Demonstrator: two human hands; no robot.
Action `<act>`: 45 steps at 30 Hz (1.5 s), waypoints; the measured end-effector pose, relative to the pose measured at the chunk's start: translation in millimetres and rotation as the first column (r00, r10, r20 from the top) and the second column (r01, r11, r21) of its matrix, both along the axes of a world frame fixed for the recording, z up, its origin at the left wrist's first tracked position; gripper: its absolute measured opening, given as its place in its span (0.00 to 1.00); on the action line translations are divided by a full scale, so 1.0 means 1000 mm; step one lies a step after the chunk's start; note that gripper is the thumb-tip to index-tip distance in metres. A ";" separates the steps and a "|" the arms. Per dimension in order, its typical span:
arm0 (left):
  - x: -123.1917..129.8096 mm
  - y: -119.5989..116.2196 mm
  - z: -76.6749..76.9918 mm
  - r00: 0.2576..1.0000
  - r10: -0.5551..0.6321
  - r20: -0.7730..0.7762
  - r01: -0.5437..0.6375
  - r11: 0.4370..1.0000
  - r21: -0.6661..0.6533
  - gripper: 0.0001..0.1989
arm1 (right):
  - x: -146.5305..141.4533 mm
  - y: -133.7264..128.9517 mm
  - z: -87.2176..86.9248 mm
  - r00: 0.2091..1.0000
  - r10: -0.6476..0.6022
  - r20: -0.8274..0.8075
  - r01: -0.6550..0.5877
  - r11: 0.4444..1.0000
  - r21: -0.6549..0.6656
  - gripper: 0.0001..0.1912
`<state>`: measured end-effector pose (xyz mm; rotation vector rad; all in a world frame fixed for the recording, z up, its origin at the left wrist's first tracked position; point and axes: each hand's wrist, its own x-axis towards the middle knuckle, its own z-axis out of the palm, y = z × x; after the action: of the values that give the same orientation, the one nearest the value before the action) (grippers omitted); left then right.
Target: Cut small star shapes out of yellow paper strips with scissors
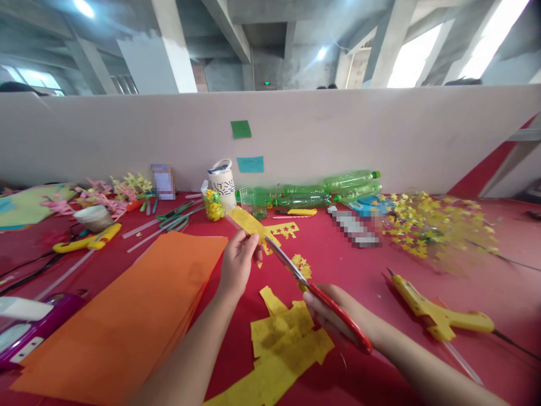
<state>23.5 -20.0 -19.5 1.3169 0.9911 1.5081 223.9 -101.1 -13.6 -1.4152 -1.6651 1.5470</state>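
My left hand (239, 258) pinches a yellow felt-like strip (245, 220) between thumb and fingers, out over the red table (355, 270). My right hand (338, 307) is wrapped round the red handles of a pair of scissors (291, 267). Their blades point up and left, with the tips at the strip's edge beside my left fingers; whether they are cutting into it I cannot tell. Behind lies a yellow scrap with star-shaped holes (284, 229). A small pile of yellow stars (301, 265) sits beyond the scissors, and more yellow pieces (287, 338) lie in front of me.
Orange sheets (127, 316) cover the table's left. A yellow glue gun (439, 313) lies at right, another glue gun (88, 239) at far left. Green bottles (304, 199), a white tumbler (222, 185) and a yellow star bunch (435, 225) stand along the back, before a partition (338, 129).
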 end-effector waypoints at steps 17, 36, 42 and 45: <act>-0.001 0.001 0.002 0.998 -0.064 0.006 0.064 0.993 -0.101 0.12 | 0.001 0.004 -0.003 0.998 -0.027 -0.049 0.026 0.999 -0.025 0.24; -0.004 0.003 0.000 0.997 -0.071 -0.039 0.068 0.996 -0.066 0.13 | 0.001 0.004 -0.001 0.998 -0.034 -0.046 0.032 0.999 -0.044 0.24; -0.004 0.003 0.000 0.997 -0.069 -0.020 0.067 0.996 -0.063 0.13 | 0.002 0.004 0.003 1.000 0.003 -0.025 -0.003 1.000 -0.025 0.24; -0.004 0.003 0.000 0.998 -0.070 -0.009 0.069 0.995 -0.067 0.13 | 0.002 0.003 0.005 1.000 0.007 -0.023 -0.007 1.000 -0.009 0.25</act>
<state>19.9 -17.4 -19.3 1.3013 0.9847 1.4049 225.8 -97.7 -8.9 -1.3927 -1.6532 1.5708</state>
